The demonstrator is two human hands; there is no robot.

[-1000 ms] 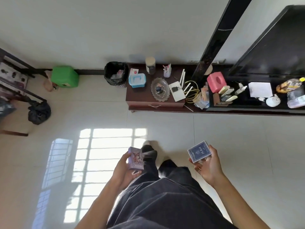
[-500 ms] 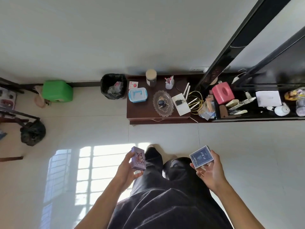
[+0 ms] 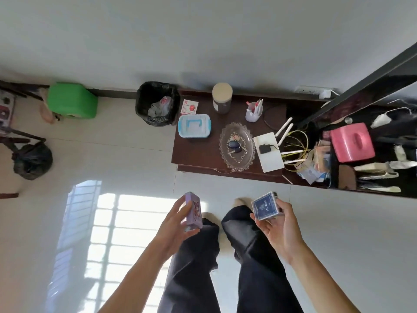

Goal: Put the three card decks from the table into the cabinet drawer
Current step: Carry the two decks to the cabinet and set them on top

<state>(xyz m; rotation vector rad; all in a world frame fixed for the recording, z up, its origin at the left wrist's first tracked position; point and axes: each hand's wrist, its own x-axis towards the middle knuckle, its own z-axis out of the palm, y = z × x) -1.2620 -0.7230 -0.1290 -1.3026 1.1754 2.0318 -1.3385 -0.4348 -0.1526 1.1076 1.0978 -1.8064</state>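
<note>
My left hand [image 3: 174,224] grips a purple card deck [image 3: 193,211] held upright in front of my legs. A dark blue card deck [image 3: 266,205] rests in my right hand [image 3: 278,227], which holds it face up; whether another deck lies beneath it I cannot tell. Ahead stands the low dark wooden cabinet [image 3: 198,152], its drawer front [image 3: 203,170] shut, with a thin metal handle [image 3: 222,171]. Both hands are a short way in front of the cabinet, above the pale tiled floor.
On the cabinet top sit a blue-lidded box [image 3: 194,126], a glass dish with keys [image 3: 237,146], a white router [image 3: 269,152], a jar [image 3: 222,98] and a pink tissue box [image 3: 352,142]. A black bin [image 3: 156,103] and green stool [image 3: 72,100] stand left.
I have walked closer to the cabinet; it looms larger in view. Both hands still carry their decks, raised slightly toward it.
</note>
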